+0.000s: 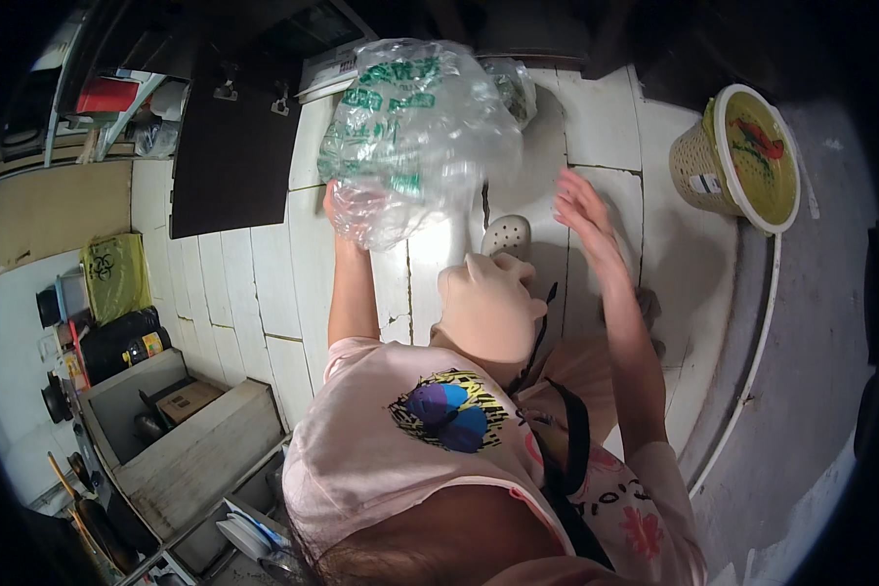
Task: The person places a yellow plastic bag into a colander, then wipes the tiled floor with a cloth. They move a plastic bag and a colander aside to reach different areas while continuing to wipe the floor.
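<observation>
A large, crinkled clear plastic bag [432,124] with green printing billows over the floor at the top middle. My left hand [329,204] grips its gathered lower left end, and the film hides most of those fingers. My right hand [584,211] is raised to the right of the bag, apart from it. Its fingers are slightly spread and blurred, with nothing in them. Just beyond the big bag lies a smaller clear plastic bag [516,91] with something dark inside; what it is I cannot tell.
On the right stands a perforated waste basket [692,165] with a yellow-green liner. A dark cabinet door [234,154] hangs open at upper left. Further left are a yellow biohazard bag [117,278] and an open drawer [198,454]. Below the hands is a perforated clog [507,236].
</observation>
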The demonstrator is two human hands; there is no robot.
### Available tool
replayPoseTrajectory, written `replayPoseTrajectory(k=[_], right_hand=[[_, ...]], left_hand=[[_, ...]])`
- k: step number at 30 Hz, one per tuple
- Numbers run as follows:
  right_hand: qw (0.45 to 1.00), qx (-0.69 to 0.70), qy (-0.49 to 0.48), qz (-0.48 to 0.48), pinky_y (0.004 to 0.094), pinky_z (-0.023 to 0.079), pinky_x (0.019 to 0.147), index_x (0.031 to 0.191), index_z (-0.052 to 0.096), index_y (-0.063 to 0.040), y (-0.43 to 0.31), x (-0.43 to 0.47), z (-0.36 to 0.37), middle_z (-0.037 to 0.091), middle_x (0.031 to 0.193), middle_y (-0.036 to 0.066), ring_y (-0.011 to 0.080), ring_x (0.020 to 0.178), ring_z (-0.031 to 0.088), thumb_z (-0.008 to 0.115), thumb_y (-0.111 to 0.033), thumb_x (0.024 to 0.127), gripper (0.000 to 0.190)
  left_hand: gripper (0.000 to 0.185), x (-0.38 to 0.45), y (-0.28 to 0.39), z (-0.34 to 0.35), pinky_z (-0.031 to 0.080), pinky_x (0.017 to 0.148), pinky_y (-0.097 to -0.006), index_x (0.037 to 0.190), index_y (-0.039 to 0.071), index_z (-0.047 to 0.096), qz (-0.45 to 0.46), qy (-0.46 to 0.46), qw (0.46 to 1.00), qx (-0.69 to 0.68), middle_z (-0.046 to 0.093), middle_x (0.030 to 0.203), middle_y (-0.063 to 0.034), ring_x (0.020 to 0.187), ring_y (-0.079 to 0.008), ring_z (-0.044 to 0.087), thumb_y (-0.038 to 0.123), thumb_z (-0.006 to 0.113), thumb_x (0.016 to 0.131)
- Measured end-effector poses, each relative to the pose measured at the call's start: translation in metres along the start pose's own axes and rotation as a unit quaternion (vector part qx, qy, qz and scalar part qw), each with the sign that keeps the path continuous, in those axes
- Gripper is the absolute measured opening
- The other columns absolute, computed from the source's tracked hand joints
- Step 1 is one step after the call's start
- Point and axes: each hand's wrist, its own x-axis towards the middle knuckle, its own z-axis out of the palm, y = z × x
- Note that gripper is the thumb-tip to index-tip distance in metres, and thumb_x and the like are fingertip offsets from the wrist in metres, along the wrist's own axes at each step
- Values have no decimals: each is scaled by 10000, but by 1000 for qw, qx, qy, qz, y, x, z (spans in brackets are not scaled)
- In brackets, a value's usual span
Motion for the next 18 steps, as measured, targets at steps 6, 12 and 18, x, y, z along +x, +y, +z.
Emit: replayPoseTrajectory(k=[6,12,18], right_hand=[[924,327,-196,12,345,376,907,1372,18,-322,-36,-10,61,189,1376,141,233,1219,297,710,-174,694,980],[965,-154,-138,-161,358,388,916,1382,96,-131,-36,-12,115,277,1361,156,238,1120,446,739,-124,639,984],[966,-235,-65,-84,353,437,816,1066,552,-12,-21,11,67,593,1003,171,299,935,562,589,-39,659,410]], left_hand=[[443,-4,-21,29,464,823,-391,1177,29,468,10,-5,998,59,553,1077,-134,967,-256,547,300,479,827],[482,-21,-67,37,460,832,-373,1203,36,449,61,63,946,312,545,1093,-131,984,-239,539,265,555,793],[534,-37,-8,57,426,891,-359,1255,95,401,-139,14,841,523,461,1216,-132,1085,-221,480,203,628,783]])
